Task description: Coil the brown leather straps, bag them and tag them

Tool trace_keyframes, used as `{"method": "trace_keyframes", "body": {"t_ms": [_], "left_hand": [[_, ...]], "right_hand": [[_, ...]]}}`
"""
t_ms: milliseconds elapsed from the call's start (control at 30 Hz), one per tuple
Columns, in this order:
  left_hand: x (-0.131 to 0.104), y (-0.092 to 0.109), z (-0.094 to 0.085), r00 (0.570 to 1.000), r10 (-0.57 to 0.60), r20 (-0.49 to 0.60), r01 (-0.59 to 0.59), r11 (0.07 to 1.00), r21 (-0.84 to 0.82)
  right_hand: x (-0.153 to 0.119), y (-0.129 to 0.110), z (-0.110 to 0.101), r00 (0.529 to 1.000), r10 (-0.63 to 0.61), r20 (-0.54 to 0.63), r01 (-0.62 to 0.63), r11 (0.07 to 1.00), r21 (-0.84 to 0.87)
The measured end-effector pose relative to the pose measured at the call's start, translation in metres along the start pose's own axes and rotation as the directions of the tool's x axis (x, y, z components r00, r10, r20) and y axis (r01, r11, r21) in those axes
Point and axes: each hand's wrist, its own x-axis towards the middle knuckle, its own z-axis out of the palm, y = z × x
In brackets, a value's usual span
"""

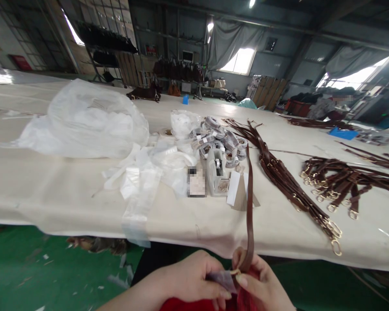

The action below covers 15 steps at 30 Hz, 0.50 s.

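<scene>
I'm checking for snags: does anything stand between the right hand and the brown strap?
Nothing visible: the right hand grips the brown leather strap near its gold-coloured metal fitting. The left hand holds translucent wrapping beside it.

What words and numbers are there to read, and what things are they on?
There are no words or numbers that I can read.
Red panel at the far left: too blurred to tell if it has writing.
Pixelated patch beside the tape dispenser: nothing readable.
Wrapped coils: any print is too small or blurred.
Brown strap in the hands: no writing shows.
</scene>
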Motion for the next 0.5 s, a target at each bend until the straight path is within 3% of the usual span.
{"method": "trace_keyframes", "body": {"t_ms": [100,167,233,333,367,433,500], "left_hand": [[0.000,-0.005,0.004,1.000,-0.017,-0.008,0.017,1.000,-0.018],[0.000,-0.007,0.005,0.999,-0.032,-0.002,0.031,0.999,-0.033],[0.000,-0.007,0.006,0.999,-0.039,0.000,0.039,0.998,-0.057],[0.001,-0.007,0.006,1.000,-0.016,-0.022,0.014,0.993,-0.119],[0.001,-0.007,0.006,0.999,-0.007,-0.037,0.001,0.990,-0.139],[0.003,-0.005,0.006,0.997,0.001,-0.072,-0.011,0.990,-0.140],[0.005,-0.002,0.007,0.994,-0.020,-0.108,0.011,0.996,-0.083]], "right_hand": [[0.003,0.002,0.005,0.999,0.002,0.052,-0.003,0.999,0.032],[0.004,-0.006,0.006,0.996,-0.078,-0.052,0.081,0.995,0.062],[0.004,-0.018,0.004,0.963,-0.183,-0.199,0.196,0.979,0.048],[0.002,-0.025,-0.002,0.878,-0.367,-0.306,0.318,0.927,-0.199],[0.000,-0.023,-0.002,0.868,-0.407,-0.285,0.316,0.895,-0.315],[-0.003,-0.014,0.003,0.899,-0.406,-0.162,0.281,0.821,-0.498],[-0.006,-0.005,0.014,0.923,-0.375,-0.093,0.272,0.802,-0.532]]}}
